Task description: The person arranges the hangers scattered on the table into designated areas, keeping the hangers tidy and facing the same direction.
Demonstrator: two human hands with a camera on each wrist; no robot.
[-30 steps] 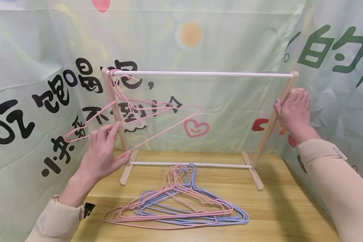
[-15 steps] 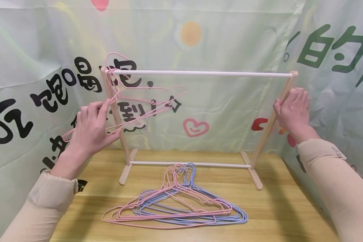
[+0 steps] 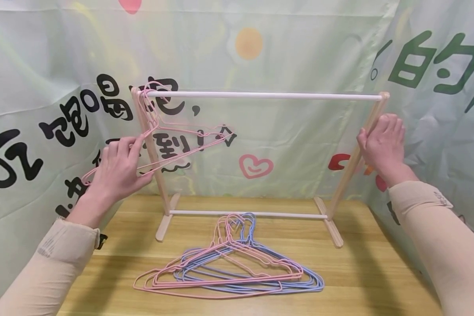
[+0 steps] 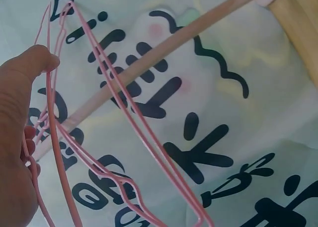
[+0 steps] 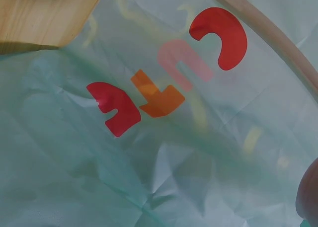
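My left hand (image 3: 116, 169) grips a pink wire hanger (image 4: 55, 142) near the rack's left post (image 3: 154, 156). In the left wrist view, the thumb presses against its wire. Its hook (image 3: 155, 82) arches over the left end of the white top rod (image 3: 260, 95). Other pink hangers (image 3: 201, 134) hang at that same end, overlapping the held one. Across the rack, my right hand (image 3: 384, 140) grips the wooden right post (image 3: 349, 171) below its top. Only a bit of the right hand (image 5: 309, 194) shows at the edge of the right wrist view.
Several pink hangers (image 3: 229, 282) lie stacked over several blue hangers (image 3: 317, 289) on the wooden table (image 3: 359, 272), in front of the rack. A white lower rod (image 3: 284, 215) joins the rack's feet. Printed cloth (image 3: 300, 48) hangs behind and at both sides.
The left hand has moved up and left with the pink hanger, whose hook rose above the rod and then dropped onto its left end. The right hand stays at the post.
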